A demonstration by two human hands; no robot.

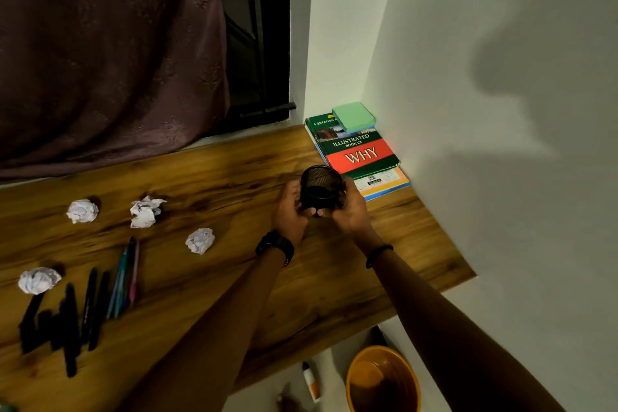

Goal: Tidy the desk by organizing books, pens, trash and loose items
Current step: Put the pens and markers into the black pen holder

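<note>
A black mesh pen holder (321,189) is held just above the wooden desk (214,177), tilted with its open mouth toward me. My left hand (289,212) grips its left side and my right hand (349,211) grips its right side. A stack of books (359,154) lies in the far right corner with a green sticky-note pad (354,116) on top. Several crumpled paper balls (200,240) are scattered across the left half of the desk. Black markers (72,321) and coloured pens (125,278) lie loose at the front left.
An orange waste bin (381,381) stands on the floor below the desk's right end, with a glue bottle (311,381) lying beside it. A white wall bounds the desk on the right; a dark curtain (107,53) and a window are behind it.
</note>
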